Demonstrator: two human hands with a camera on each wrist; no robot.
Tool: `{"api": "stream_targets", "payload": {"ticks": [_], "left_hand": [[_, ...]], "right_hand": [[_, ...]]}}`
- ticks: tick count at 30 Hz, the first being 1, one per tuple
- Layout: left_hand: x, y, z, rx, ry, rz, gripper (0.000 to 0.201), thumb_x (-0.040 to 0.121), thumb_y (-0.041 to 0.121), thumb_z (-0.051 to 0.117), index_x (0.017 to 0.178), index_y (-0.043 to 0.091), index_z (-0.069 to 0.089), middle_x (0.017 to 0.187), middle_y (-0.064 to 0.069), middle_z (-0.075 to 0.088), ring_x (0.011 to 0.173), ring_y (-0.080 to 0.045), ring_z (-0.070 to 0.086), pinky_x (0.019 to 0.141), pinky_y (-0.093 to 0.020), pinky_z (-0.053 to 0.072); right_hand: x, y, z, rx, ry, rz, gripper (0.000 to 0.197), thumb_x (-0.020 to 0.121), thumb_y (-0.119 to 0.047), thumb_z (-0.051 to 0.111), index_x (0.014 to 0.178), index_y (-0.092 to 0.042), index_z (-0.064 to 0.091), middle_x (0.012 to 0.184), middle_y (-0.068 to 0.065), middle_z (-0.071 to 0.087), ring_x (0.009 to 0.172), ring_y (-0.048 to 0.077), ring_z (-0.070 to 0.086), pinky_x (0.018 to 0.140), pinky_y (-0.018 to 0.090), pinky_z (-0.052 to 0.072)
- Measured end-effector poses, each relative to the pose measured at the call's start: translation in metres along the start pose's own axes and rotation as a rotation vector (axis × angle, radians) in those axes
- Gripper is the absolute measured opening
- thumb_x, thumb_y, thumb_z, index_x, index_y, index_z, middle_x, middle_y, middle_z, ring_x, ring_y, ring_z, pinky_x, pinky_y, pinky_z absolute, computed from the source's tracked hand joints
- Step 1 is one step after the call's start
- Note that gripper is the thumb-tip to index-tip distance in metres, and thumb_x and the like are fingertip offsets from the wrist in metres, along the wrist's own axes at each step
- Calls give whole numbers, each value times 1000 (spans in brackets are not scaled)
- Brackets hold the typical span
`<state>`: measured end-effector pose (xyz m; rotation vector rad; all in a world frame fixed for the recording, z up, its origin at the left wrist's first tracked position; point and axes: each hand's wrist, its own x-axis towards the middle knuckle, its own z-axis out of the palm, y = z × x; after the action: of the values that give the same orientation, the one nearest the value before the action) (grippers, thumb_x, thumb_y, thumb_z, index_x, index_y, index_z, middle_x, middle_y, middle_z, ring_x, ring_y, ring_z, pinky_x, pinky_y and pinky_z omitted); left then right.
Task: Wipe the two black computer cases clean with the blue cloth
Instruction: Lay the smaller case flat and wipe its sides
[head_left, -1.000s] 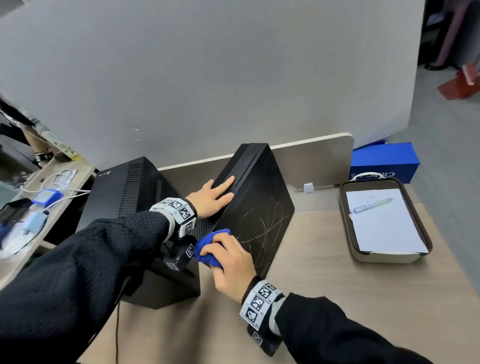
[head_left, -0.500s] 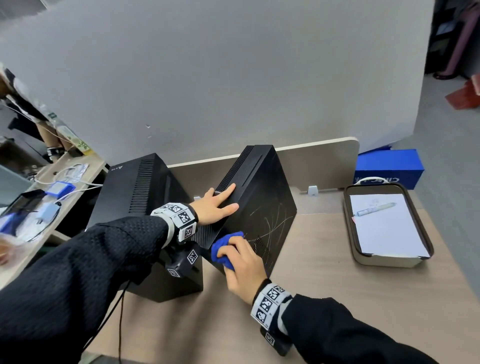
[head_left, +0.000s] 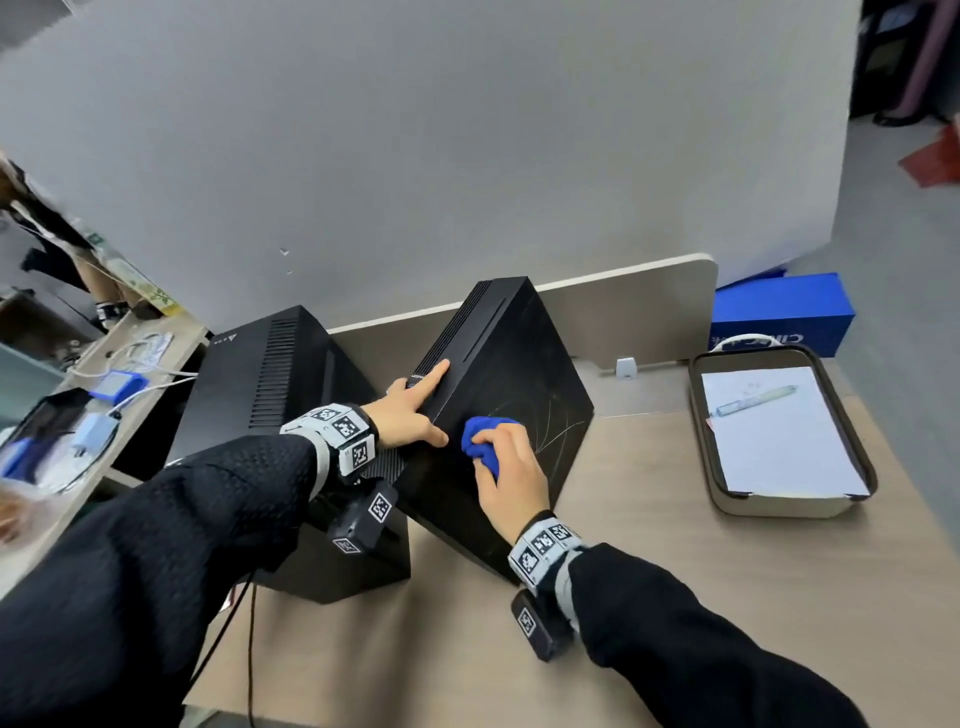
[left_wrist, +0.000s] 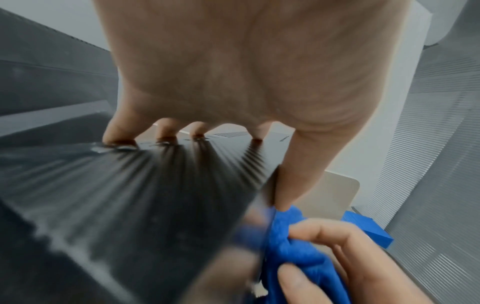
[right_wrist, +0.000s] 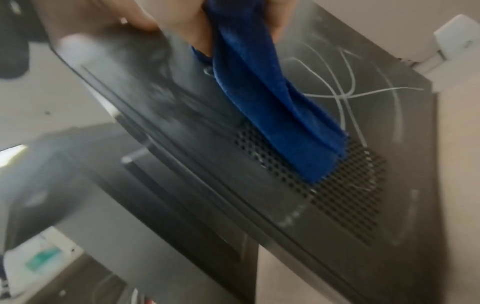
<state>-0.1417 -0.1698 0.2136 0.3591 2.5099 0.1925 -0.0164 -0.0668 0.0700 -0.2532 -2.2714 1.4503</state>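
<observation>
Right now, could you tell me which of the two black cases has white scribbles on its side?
The right-hand case, which the right hand wipes with the blue cloth. The left-hand case shows none.

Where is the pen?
In the head view the pen lies on white paper in the tray at the right of the desk, just in front of the blue box.

Even, soft indoor light; head view sharp, edges bowed; both wrist views motion-blurred, grainy.
</observation>
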Motion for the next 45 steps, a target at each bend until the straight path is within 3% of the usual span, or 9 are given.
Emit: {"api": "stream_targets", "payload": {"ticks": [9, 14, 19, 24, 30, 34, 38, 41, 45], "left_hand": [[26, -22, -19, -130, -21, -129, 126, 37, 36, 77, 139, 64, 10, 138, -16, 45, 118, -28, 52, 105, -40, 44], [21, -6, -28, 6, -63, -156, 132, 35, 42, 74, 141, 63, -1, 142, -23, 28, 123, -36, 42, 108, -44, 38], [16, -5, -28, 26, -54, -163, 129, 39, 41, 71, 142, 62, -3, 139, -22, 26, 120, -34, 42, 108, -40, 38], [19, -5, -30, 37, -87, -181, 126, 45, 39, 68, 141, 62, -10, 135, -18, 27, 114, -32, 45, 106, -40, 40], [26, 5, -19, 174, -20, -272, 116, 71, 64, 64, 146, 44, -22, 151, -24, 17, 136, -38, 34, 114, -43, 26], [31, 4, -21, 213, -10, -262, 103, 85, 57, 57, 149, 36, -21, 153, -26, 17, 138, -38, 32, 116, -44, 25], [32, 3, -20, 185, -5, -241, 104, 86, 49, 61, 150, 33, -20, 153, -24, 19, 135, -35, 37, 115, -43, 27], [35, 11, -19, 194, 29, -219, 102, 83, 39, 66, 151, 23, -8, 148, -21, 25, 126, -34, 46, 110, -41, 35], [42, 35, -21, 295, 79, -212, 77, 73, 39, 75, 125, 11, 24, 132, -17, 39, 110, -36, 55, 97, -44, 46]], "right_hand": [[-52, 65, 42, 24, -63, 207, 36, 94, -27, 53, 129, -33, 55, 122, -21, 38, 109, 9, 53, 91, 27, 48], [-36, 30, 49, 103, -5, 2, 34, 94, -26, 50, 126, -31, 57, 118, -16, 43, 102, 5, 54, 90, 22, 47], [44, 8, 38, 31, 83, -193, 28, 85, -17, 54, 111, -24, 61, 113, -6, 54, 98, 16, 53, 79, 26, 48], [94, 52, 22, 177, 210, 271, 26, 87, -12, 53, 106, -25, 64, 114, -4, 53, 105, 22, 57, 79, 31, 46], [10, 10, 47, 173, -42, -88, 27, 86, -25, 52, 113, -31, 56, 114, -8, 49, 106, 15, 54, 90, 27, 46], [32, 32, 38, 87, -65, -183, 27, 85, -20, 54, 111, -25, 59, 113, -7, 50, 104, 16, 54, 82, 33, 51], [100, 75, 13, 50, 69, 112, 25, 88, -13, 57, 108, -28, 58, 113, -4, 50, 99, 20, 57, 79, 33, 48], [112, 101, 6, -11, 135, 383, 23, 91, -14, 56, 110, -26, 56, 116, -1, 49, 102, 24, 58, 78, 33, 48], [35, 71, 35, 4, 37, 109, 27, 87, -19, 53, 113, -26, 56, 115, -5, 49, 105, 17, 55, 91, 32, 46]]}}
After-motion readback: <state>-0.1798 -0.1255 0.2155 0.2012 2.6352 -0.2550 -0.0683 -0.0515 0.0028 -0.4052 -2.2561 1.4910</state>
